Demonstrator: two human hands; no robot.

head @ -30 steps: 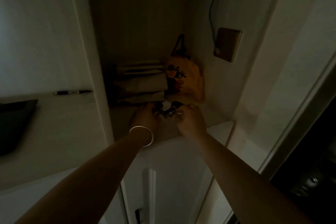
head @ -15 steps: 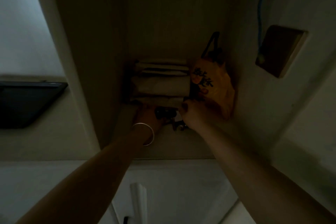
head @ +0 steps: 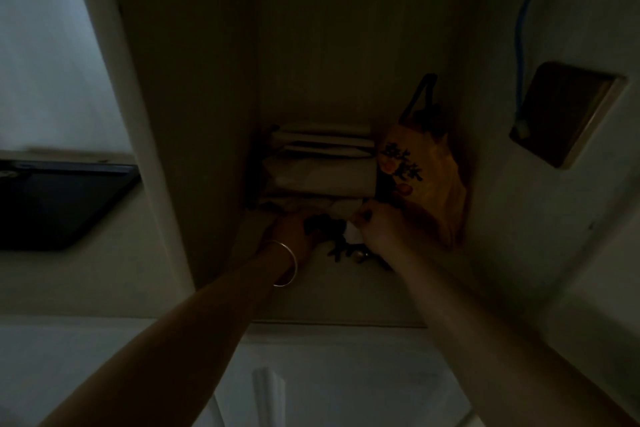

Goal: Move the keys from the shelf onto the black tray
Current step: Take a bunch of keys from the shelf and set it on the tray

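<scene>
Both hands reach deep into a dim shelf (head: 339,295) recess. The keys (head: 346,246) lie as a dark bunch on the shelf floor between the two hands, in front of a stack of folded papers (head: 322,170) and just left of an orange bag (head: 426,184).

The left hand (head: 291,232), with a bangle (head: 287,263) at the wrist, has its fingers curled at the bunch's left end; whether they grip it is too dark to tell. The right hand (head: 377,232) sits on the right end, its fingers bent down as if pinching a pale tag or fob, though the hold itself is hidden in shadow.

The bunch runs roughly left to right, so each hand has one end, and neither is clearly nearer. The black tray (head: 62,204) lies well apart to the left, on a tabletop (head: 90,274) beyond the shelf's side wall (head: 194,114). That makes the left hand the better placed to carry the load, in my judgement: the keys must come out toward the person first, clear the wall, then swing left. A loose key could snag on the papers or slip off while lifting.
</scene>
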